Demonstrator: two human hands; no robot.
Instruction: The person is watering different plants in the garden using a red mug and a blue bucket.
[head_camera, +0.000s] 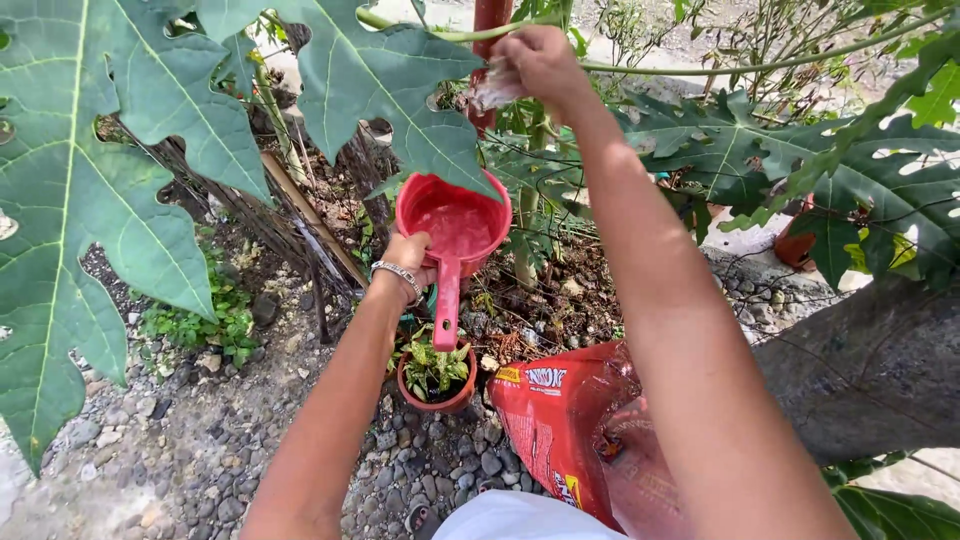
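My left hand (408, 256) grips a red plastic dipper (455, 225) where the handle meets the bowl; the bowl holds water and the long handle points down toward me. My left wrist wears a metal bracelet. My right hand (538, 62) is raised high and closed around something pale and crumpled, close to a reddish pole (489, 40) and a green leaf stalk. Below the dipper stands a small terracotta pot (436, 378) with a green-leaved plant.
A red plastic bag (560, 420) lies open by my lap. Large lobed green leaves (100, 190) hang at left and right. A thick grey trunk (870, 360) lies at right. Gravel and soil cover the ground, and another clay pot (795, 245) sits far right.
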